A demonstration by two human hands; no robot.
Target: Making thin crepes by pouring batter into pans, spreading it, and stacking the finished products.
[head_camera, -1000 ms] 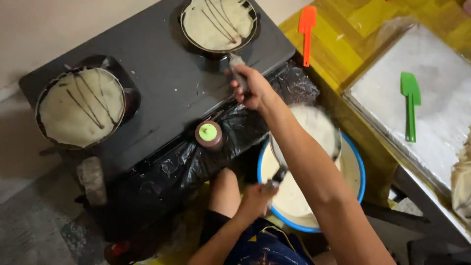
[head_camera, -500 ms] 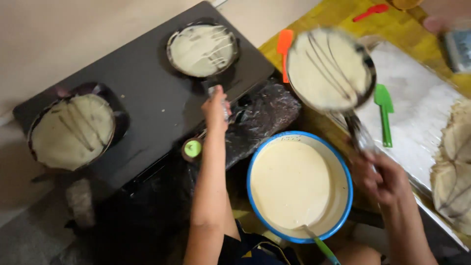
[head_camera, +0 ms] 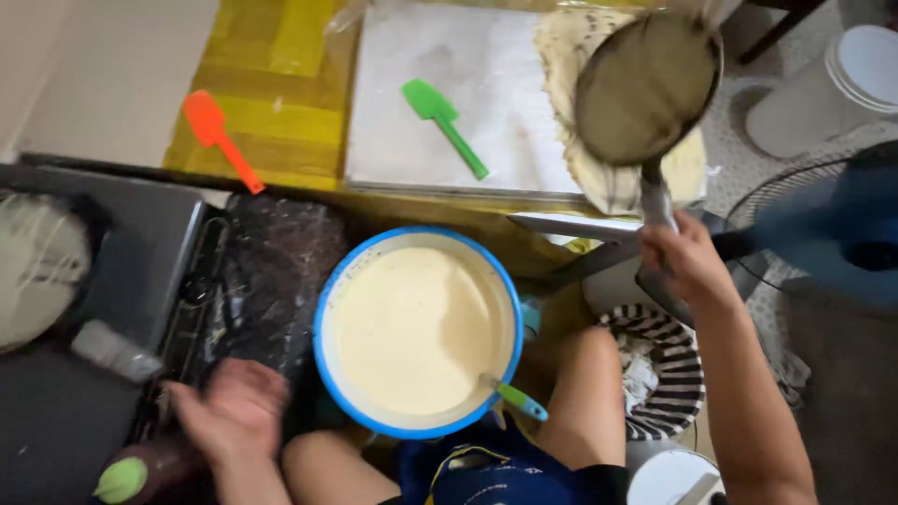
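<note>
A bowl [head_camera: 418, 332] of batter sits between the stove [head_camera: 94, 309] on its left and a basket [head_camera: 659, 374] on its right.

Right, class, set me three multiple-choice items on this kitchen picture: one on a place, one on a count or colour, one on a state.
1. Where does the green plastic spatula lie?
A. in the batter
B. on the pale flat board
C. on the black stove

2. How many loose spatulas lie on the surfaces at the top?
A. one
B. two
C. four

3. How is the round dark pan in the right hand held?
A. tipped over the stack of thin pale crepes
B. flat on a burner
C. dipped in the bowl

Answers: 1 B, the green spatula rests on the board. 2 B, the green one and the orange plastic spatula on the yellow mat. 3 A, the right hand grips the handle and the pan tilts above the crepes, apart from the blue-rimmed bowl of cream batter.
</note>
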